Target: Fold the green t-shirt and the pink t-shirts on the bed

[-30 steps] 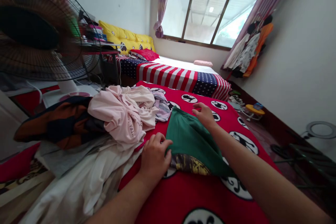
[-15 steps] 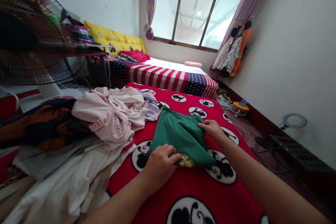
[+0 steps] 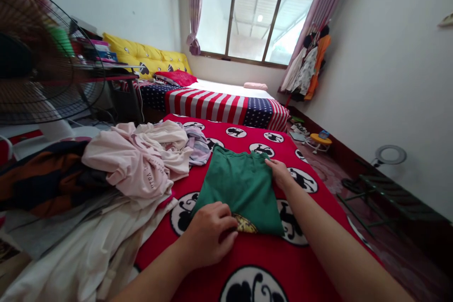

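Note:
A folded green shirt (image 3: 240,181) lies on the red bed cover, part of a yellow print showing at its near edge. At its far right corner, my right hand (image 3: 280,173) pinches the cloth between thumb and fingers. My left hand (image 3: 208,233) rests over the near left edge of the shirt, with its fingers bent and the thumb apart from them. It grips no cloth that I can see. The shirt now lies nearly flat, with small wrinkles across its middle.
Left of the shirt is a heap of clothes, with a pink shirt (image 3: 130,160) on top and white cloth (image 3: 81,250) nearer me. A fan (image 3: 46,66) stands at the far left. The red cover (image 3: 198,269) has round black-and-white prints. A dark green rack (image 3: 385,193) stands at right.
The near right part of the shirt has come down flat and its near edge is straighter. My left thumb has moved away from the fingers. The view has shifted slightly right.

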`<state>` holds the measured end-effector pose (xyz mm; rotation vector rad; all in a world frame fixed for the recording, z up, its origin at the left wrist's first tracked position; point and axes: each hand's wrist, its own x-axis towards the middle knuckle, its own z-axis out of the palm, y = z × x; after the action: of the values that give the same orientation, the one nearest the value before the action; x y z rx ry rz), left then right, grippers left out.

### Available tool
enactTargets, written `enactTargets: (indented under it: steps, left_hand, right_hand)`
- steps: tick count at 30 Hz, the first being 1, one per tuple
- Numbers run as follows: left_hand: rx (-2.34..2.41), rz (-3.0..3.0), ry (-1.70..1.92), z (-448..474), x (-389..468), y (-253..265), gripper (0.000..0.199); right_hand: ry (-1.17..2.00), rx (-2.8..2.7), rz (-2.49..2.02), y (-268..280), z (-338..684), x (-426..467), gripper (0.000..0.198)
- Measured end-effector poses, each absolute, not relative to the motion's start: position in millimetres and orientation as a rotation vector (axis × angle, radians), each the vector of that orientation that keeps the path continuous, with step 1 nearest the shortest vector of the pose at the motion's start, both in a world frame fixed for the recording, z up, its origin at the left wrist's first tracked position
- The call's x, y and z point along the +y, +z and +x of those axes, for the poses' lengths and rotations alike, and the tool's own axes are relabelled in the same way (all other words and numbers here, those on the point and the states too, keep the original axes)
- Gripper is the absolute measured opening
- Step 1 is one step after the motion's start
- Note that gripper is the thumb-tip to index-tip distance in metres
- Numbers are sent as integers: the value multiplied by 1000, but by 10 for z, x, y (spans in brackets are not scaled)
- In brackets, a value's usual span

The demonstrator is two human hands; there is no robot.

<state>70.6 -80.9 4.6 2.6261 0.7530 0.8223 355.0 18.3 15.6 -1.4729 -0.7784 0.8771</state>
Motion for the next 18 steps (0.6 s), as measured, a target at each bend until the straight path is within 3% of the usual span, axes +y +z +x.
enactTargets:
  steps: [5,9,13,18]
  left_hand:
    - [1423,2430,1122,586,-640,70,24]
    - [1726,2313,831,483,-517,58,41]
    - [1787,2296,639,475,-541,107,40]
    - [1742,2231,511,449,-551,163,28]
  right_hand:
    - [852,-772,-1562,253,3562,-112,25]
    - [921,-839,-1682,272,3513,-615,39]
    - [1008,-1139,-1734,228,3426,-1100,58]
    - [863,-1409,-1686,105,3308,-1534,45]
